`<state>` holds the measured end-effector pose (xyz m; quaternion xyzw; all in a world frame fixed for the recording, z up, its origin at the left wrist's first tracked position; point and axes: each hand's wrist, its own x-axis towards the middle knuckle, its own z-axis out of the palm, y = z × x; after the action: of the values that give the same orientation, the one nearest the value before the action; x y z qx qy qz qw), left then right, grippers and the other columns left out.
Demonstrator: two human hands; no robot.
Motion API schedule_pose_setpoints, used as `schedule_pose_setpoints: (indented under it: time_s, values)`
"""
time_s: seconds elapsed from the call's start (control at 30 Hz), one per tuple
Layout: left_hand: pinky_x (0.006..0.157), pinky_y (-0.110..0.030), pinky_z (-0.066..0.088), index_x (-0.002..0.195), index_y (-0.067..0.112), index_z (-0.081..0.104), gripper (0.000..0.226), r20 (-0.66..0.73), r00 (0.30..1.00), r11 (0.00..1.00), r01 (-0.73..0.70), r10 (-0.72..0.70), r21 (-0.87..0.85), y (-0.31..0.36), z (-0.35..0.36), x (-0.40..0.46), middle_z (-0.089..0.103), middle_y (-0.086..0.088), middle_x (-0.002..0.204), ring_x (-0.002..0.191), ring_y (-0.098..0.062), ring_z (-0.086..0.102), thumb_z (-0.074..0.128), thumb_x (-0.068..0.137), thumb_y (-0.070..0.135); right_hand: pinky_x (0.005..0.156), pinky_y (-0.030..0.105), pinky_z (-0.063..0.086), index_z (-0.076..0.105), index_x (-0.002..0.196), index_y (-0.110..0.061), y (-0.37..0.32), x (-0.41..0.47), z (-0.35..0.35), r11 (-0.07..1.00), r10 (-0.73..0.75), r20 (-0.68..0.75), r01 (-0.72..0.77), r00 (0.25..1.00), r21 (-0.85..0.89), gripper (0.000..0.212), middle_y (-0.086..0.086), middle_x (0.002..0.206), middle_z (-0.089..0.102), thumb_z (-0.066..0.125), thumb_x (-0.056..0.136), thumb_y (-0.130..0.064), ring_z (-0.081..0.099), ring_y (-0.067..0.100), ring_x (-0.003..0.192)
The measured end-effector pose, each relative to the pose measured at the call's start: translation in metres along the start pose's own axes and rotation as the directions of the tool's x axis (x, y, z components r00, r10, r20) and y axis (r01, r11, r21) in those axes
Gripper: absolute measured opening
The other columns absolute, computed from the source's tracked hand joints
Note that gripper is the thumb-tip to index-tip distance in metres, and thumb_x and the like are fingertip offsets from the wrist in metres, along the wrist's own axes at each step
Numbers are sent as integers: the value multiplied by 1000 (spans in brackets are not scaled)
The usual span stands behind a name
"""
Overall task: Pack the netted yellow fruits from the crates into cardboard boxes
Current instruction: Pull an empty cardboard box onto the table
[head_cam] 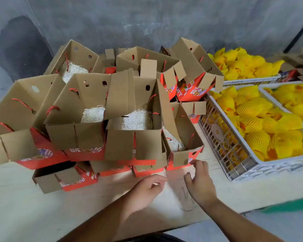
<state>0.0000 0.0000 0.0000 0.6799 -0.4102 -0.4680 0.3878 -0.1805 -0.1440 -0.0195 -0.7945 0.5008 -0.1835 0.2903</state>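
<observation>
Several open cardboard boxes (87,119) with red printed sides and red rope handles are heaped on the table; some hold pale shredded padding (137,120). Yellow fruits in foam netting (262,123) fill a grey plastic crate (222,147) at the right. My left hand (144,191) hovers over the table in front of the boxes, fingers loosely bent, holding nothing. My right hand (199,180) is close beside it, fingers spread, fingertips just below the lower corner of the nearest box (182,151), also holding nothing.
Two more crates of netted fruits (243,63) (294,102) stand behind and to the right. The pale table top (42,206) extends left and forward of the boxes. A grey concrete wall (147,20) rises behind. A green strip (290,205) edges the table at right.
</observation>
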Motion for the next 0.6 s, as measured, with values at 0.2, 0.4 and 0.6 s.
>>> schedule_pose_setpoints:
  time_s: [0.2, 0.4, 0.6]
  values:
    - [96, -12, 42, 125, 33, 59, 33, -79, 996, 999, -48, 46, -19, 41, 22, 61, 65, 8, 123, 110, 3, 61, 56, 102, 10, 87, 44, 54, 49, 135, -17, -38, 68, -10, 937, -115, 371, 225, 922, -266, 47, 5, 129, 42, 56, 94, -39, 60, 32, 109]
    - [111, -17, 36, 139, 27, 50, 40, -138, 988, 998, -65, 63, -11, 32, 24, 82, 56, 3, 142, 134, -8, 51, 55, 103, 10, 83, 34, 39, 53, 108, -26, 18, 57, -56, 939, 58, 253, 33, 966, -341, 55, -4, 100, 37, 26, 78, -63, 49, 26, 101]
    - [91, -24, 46, 124, 20, 60, 26, -341, 933, 994, -109, 112, 29, 34, 28, 88, 65, 11, 117, 114, -11, 61, 53, 103, 33, 84, 35, 44, 51, 96, -25, 100, 31, -127, 924, -107, 303, 207, 947, -320, 39, -4, 99, 44, 34, 83, -58, 44, 17, 96]
